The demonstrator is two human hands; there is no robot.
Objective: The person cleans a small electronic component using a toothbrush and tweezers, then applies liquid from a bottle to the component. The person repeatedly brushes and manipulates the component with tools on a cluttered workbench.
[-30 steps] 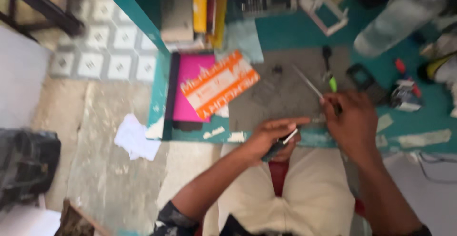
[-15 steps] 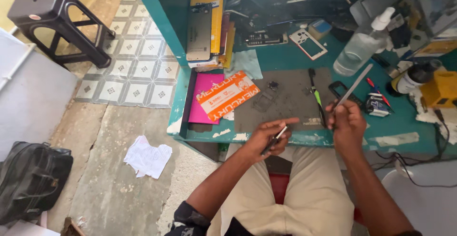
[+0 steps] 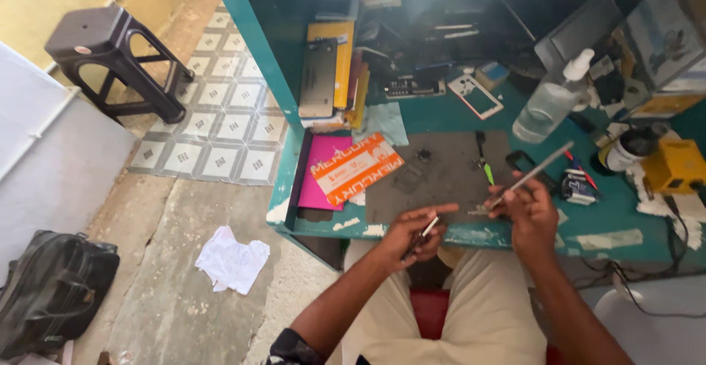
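Pinching a small, flat dark part with a pale metallic edge (image 3: 424, 229) between thumb and fingers, the left hand (image 3: 412, 236) hangs just past the near lip of the teal, paint-chipped workbench (image 3: 610, 221), with the forefinger stretched out straight; the right hand (image 3: 531, 214) is closed around a long thin silvery rod-like tool (image 3: 533, 174), gripped near its lower end so the shaft slants up and away over the grey work mat (image 3: 441, 181). Because the part sits above the lap and not the mat, a slackened pinch would likely send it to the rough concrete floor (image 3: 169, 291) (near the crumpled white paper (image 3: 232, 262)). The tool's raised end points toward the clear plastic pump bottle (image 3: 548, 104), so a careless swing might tip it
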